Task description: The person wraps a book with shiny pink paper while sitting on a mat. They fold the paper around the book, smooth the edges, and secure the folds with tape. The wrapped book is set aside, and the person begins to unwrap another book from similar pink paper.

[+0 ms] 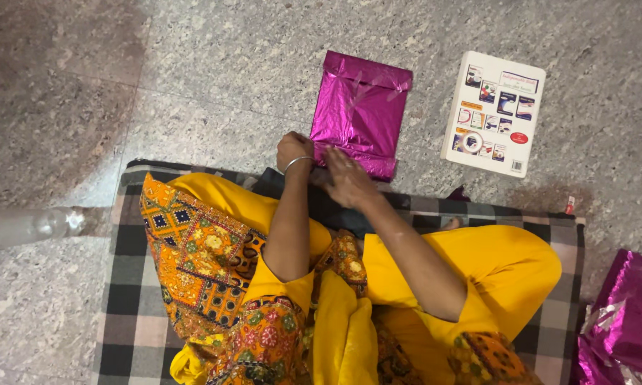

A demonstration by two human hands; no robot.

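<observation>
Magenta foil: a flat rectangular parcel wrapped in shiny magenta foil paper (361, 113) lies on the speckled grey stone floor (214, 64), directly ahead of the seated person.

Head view, item by item.

Parcel: long axis runs away from the person, tilted slightly to the right at the far end. Far edge folded over and taped; near edge sits at the border of the black, grey and pink checked mat (132, 285).

Left hand (294, 150), silver bangle at the wrist: closed at the parcel's near left corner, grip curled on or beside the foil edge. Whether foil is actually pinched cannot be told, since the fingers are turned away.

Right hand (348, 178): laid flat, fingers spread, pressing the near edge of the parcel toward its middle. Not closed round anything.

Relation: both hands meet at the near short edge; the body of the parcel extends straight forward from them, and neither hand is markedly nearer.

Also present: a white book with small pictures on its cover (493, 113), right of the parcel and apart from it; a roll of clear tape (472, 140) on the book; more magenta foil wrapping (624, 321) at the lower right; a clear plastic bottle (29, 227) lying at the left.
</observation>
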